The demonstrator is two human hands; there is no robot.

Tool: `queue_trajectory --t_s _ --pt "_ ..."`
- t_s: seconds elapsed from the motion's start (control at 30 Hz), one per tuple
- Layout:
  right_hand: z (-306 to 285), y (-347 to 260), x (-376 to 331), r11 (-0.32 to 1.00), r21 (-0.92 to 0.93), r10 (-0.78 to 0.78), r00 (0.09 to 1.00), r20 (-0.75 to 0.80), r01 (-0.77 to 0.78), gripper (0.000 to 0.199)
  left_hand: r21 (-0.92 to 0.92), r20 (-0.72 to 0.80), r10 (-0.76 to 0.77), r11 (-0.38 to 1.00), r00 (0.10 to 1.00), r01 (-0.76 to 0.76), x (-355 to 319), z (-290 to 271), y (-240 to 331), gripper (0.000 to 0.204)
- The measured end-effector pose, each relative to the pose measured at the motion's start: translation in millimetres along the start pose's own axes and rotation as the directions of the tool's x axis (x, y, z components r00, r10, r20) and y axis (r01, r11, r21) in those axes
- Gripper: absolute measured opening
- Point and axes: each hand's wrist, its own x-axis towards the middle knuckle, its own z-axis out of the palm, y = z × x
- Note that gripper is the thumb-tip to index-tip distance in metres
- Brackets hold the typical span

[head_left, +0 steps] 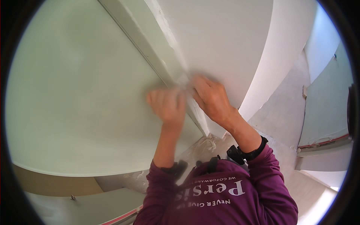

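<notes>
A pale green door (75,93) meets a white wall (225,37) at its frame (150,48). Left hand (167,106) and right hand (212,98), both blurred with grips unclear, press a whitish strip (183,80) between them.

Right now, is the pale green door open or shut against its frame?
Cannot tell. The pale green door meets the frame along its edge, but both hands, left hand and right hand, blur and cover the seam.

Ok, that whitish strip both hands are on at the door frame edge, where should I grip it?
Grip the strip at its loose upper end between the left hand and right hand, coming from the room side; it runs along the frame, though blur hides detail.
</notes>
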Motion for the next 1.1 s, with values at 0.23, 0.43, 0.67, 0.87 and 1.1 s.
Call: queue_trajectory --t_s 0.23,0.43,0.67,0.87,1.1 --pt "-4 -5 0 0.999 0.025 0.047 0.998 0.042 -0.048 0.018 0.043 -0.003 -0.035 0.998 0.999 0.035 -3 -11 2 0.03" --pt "-8 2 -3 1.0 -0.017 0.018 0.998 0.055 -0.017 0.016 0.138 0.098 0.061 0.988 0.993 -0.074 16 2 5 0.031" --pt "-17 4 -13 1.0 -0.012 -0.02 0.996 0.092 0.021 0.016 0.084 0.056 -0.002 0.996 0.998 -0.003 2 3 17 0.029" --pt "-16 7 -28 0.996 0.033 -0.083 0.994 0.072 0.081 0.018 0.056 0.039 -0.04 0.998 0.998 0.038 -11 3 25 0.03" --pt "-21 0 -35 0.993 0.087 -0.08 0.996 0.05 0.075 0.02 0.005 0.029 -0.037 0.999 0.999 0.037 -19 0 33 0.035"
